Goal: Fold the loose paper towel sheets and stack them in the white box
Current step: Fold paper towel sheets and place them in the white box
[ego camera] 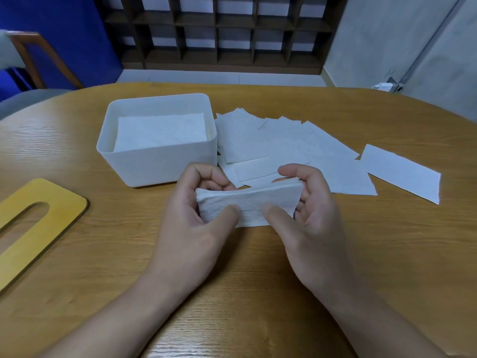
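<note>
A folded white paper towel sheet (249, 202) is held just above the wooden table (258, 267), in front of me. My left hand (191, 223) pinches its left end, thumb on the front and fingers curled behind. My right hand (307, 218) pinches the right end the same way. The white box (154, 164) stands just beyond my left hand, with folded sheets (160, 131) stacked flat inside. Several loose sheets (289, 148) lie spread on the table right of the box, and one separate sheet (400, 173) lies further right.
A yellow wooden lid with a long slot (33, 226) lies at the table's left edge. A chair back (38, 60) stands beyond the table at the left. A dark lattice shelf (219, 32) lines the far wall.
</note>
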{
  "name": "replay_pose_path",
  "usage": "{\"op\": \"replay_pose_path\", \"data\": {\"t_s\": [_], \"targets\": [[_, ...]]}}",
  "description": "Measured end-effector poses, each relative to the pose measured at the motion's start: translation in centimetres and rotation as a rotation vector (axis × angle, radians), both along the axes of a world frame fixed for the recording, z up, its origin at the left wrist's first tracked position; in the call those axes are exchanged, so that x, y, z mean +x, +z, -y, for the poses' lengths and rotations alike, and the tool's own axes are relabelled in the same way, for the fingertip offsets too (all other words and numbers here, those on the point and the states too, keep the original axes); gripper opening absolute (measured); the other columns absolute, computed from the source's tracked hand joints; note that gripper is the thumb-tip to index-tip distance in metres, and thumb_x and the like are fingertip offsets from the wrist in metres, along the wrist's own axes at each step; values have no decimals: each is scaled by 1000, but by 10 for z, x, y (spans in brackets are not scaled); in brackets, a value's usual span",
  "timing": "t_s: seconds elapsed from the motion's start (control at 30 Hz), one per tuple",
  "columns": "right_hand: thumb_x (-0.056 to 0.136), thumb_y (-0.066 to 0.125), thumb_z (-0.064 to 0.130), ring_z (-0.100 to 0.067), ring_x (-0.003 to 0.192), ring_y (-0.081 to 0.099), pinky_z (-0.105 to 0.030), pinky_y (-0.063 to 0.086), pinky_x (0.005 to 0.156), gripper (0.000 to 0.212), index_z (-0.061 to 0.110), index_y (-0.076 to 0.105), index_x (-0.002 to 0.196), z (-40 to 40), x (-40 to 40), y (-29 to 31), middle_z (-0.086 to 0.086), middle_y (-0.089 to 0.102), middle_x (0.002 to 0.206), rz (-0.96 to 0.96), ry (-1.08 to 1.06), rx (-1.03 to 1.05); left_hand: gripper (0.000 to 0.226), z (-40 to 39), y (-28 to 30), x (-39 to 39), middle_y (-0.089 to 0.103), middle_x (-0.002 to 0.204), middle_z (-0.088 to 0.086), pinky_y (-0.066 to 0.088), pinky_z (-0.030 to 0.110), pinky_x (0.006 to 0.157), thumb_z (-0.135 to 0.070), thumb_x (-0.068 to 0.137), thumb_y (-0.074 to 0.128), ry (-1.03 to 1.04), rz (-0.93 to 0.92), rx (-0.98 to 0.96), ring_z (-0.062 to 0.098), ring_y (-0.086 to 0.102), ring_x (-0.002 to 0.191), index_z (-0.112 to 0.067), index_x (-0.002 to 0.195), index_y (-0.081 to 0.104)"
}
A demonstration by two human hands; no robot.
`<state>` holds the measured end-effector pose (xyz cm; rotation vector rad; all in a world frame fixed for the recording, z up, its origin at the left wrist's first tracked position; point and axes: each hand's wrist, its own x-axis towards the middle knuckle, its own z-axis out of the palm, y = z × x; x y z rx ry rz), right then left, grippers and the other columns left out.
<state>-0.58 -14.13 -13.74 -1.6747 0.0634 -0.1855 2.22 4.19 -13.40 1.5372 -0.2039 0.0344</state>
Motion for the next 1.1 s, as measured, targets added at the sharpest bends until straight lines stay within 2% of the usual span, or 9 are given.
{"op": "replay_pose_path", "data": {"t_s": [0.13,0.27,0.37,0.6,0.8,0.87,0.93,1.03,1.1], "targets": [[97,76,3,-26,98,75,-60,65,77,42,25,56,125,1,0,-1,-5,71,107,-2,15,-7,31,0,2,0,68,101,15,49,43,70,-3,83,74,1,-9,10,27,60,80,-17,109,63],[96,77,1,-24,97,74,-57,65,76,38,22,57,120,1,0,-2,-3,69,106,24,-2,-32,24,-1,2,0,67,97,13,45,24,67,-3,82,73,-12,20,80,14,58,76,-13,101,64],[96,76,1,-26,98,74,-60,65,77,40,25,56,121,2,0,-2,-2,69,105,5,1,-32,26,-2,1,0,68,97,9,46,23,68,-3,81,73,-9,20,86,13,59,77,-15,102,65],[98,75,4,-28,81,74,-58,61,66,33,30,62,114,1,0,-2,-5,73,95,5,-38,-111,21,-3,-1,2,68,96,14,45,32,68,-4,84,72,5,38,91,20,56,76,-14,101,65],[102,76,12,-15,91,81,-53,68,73,18,25,67,110,-1,0,1,9,81,100,-14,-40,-105,27,-7,0,7,69,97,13,50,38,73,-5,85,72,47,-4,14,20,63,80,-20,107,66],[102,77,14,-12,94,82,-48,69,75,15,22,69,112,2,2,3,10,82,102,-39,-43,-79,38,-10,3,9,77,100,-2,58,45,80,-9,90,75,57,3,85,20,73,88,-28,120,63],[102,77,12,-14,98,82,-47,69,84,15,16,70,114,6,5,6,6,84,106,-63,-58,-1,51,-16,5,10,82,104,-2,62,53,87,-11,97,78,43,12,216,23,79,93,-35,135,54],[101,76,4,-19,105,82,-48,66,95,20,10,70,119,7,9,11,-1,84,113,-81,-50,143,58,-25,11,6,77,88,5,59,58,79,-17,99,77,82,106,391,32,72,80,-42,140,45],[101,76,5,-20,107,82,-47,65,96,33,15,65,130,4,8,14,-1,83,118,-84,-33,181,57,-29,17,4,73,84,8,57,57,73,-16,99,77,89,148,387,38,67,75,-40,138,44]]}}
